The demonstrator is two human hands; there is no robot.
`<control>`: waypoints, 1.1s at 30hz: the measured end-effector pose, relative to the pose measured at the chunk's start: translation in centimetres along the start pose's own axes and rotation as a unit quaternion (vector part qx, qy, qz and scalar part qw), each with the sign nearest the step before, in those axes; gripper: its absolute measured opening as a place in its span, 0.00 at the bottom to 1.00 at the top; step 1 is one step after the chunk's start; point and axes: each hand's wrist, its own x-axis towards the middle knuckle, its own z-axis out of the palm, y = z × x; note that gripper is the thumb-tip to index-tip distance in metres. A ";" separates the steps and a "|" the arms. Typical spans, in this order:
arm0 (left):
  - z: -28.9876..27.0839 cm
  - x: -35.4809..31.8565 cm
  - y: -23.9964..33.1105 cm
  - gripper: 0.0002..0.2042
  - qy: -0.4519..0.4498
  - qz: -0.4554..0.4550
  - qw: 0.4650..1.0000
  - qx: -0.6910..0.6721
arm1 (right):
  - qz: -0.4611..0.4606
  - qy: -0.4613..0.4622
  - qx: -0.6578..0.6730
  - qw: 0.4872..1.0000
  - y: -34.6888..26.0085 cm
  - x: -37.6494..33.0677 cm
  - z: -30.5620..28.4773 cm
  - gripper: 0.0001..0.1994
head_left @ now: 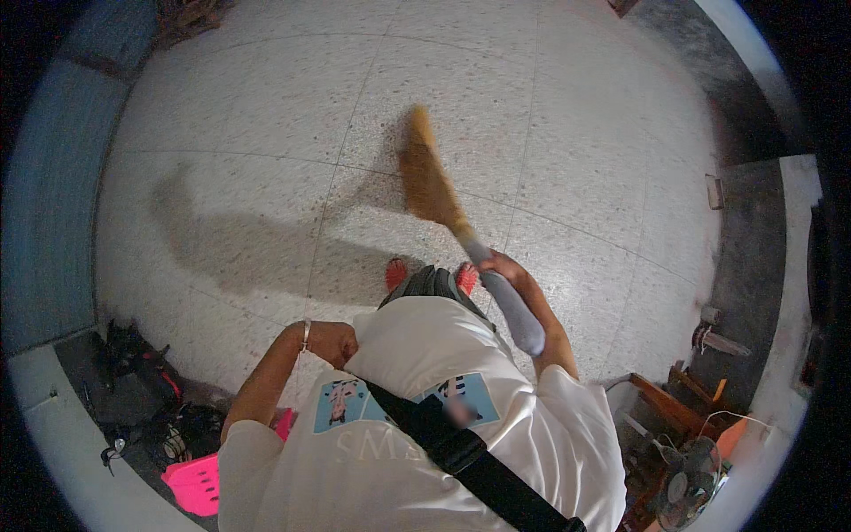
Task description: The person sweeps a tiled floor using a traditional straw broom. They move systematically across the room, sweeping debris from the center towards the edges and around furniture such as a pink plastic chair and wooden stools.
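Note:
A broom [430,182] with straw-coloured bristles and a thick grey handle slants across the floor in front of me, its bristle end pointing away. My right hand [503,263] grips it around the handle, and the handle's rounded end lies back along my forearm. The bristles are slightly blurred; whether they touch the floor I cannot tell. My left hand [335,342] rests against my white shirt at the waist, its fingers curled in. What those fingers hold, if anything, is hidden. A light band circles that wrist.
Pale speckled tiles [248,106] cover the floor. A pink plastic chair [193,484] stands at lower left beside dark bags [142,368]. Wooden furniture [660,399] and a fan [689,483] are at lower right. A blue-grey wall or shutter [58,195] bounds the left side.

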 end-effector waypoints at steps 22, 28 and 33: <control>-4.7 4.0 7.4 0.03 -0.140 -0.038 0.980 0.138 | -0.004 0.048 -0.069 0.996 5.2 -7.3 -1.7 0.33; -4.8 4.1 8.8 0.03 -0.136 -0.075 0.982 0.110 | 0.037 0.132 0.087 0.987 8.0 -15.2 -5.5 0.28; -3.5 4.2 6.9 0.02 -0.127 -0.104 0.986 0.038 | 0.022 0.278 -0.073 0.958 13.3 -15.8 -14.8 0.20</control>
